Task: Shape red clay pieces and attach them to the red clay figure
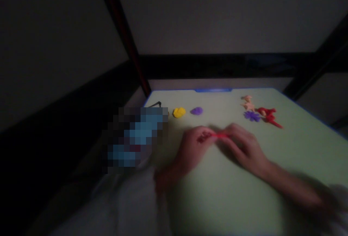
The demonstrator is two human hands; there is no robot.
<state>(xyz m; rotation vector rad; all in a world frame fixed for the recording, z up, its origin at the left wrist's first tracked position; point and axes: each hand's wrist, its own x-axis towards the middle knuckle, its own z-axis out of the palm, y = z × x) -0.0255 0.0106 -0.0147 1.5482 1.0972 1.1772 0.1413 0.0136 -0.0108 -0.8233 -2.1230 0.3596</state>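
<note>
A small strip of red modelling clay (220, 135) stretches between my two hands, just above the pale green table (217, 199). My left hand (193, 148) pinches its left end between thumb and fingers. The other end sits in the closed fingers of my right hand (246, 147). Behind my left hand lie a yellow clay lump (179, 112) and a purple clay lump (197, 111). Beyond my right hand are a purple flower-like clay shape (252, 116), red clay pieces (268, 114) and pale peach pieces (248, 104). Blur and dim light hide finer detail.
A blurred-out blue patch (141, 131) covers the table's left side, with a thin dark object (156, 104) poking out behind it. The table has a blue rim (213, 90) at its far edge. A wall with a dark band (217, 65) stands behind.
</note>
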